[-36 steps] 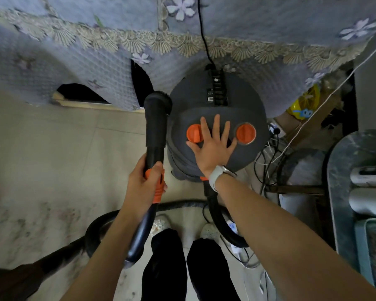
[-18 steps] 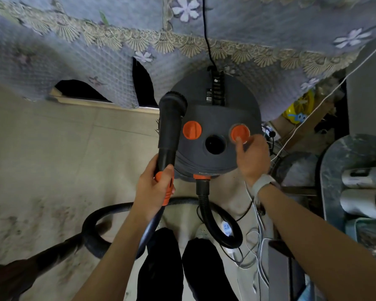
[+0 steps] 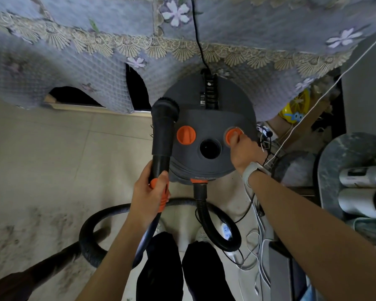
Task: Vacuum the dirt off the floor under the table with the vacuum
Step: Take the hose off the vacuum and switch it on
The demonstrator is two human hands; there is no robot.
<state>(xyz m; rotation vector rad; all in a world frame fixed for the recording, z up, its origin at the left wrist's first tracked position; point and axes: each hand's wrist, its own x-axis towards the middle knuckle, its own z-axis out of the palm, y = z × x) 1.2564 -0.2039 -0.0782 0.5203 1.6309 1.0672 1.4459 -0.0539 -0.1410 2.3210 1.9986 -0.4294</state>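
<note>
Tiled floor (image 3: 52, 161): one vacuum (image 3: 211, 118), two orange knobs, seemingly.

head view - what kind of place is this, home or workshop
Most likely a lived-in home room. A lace-trimmed floral tablecloth hangs over a table, the floor is tiled and dusty, and a power strip lies among loose cables beside the vacuum.
</note>
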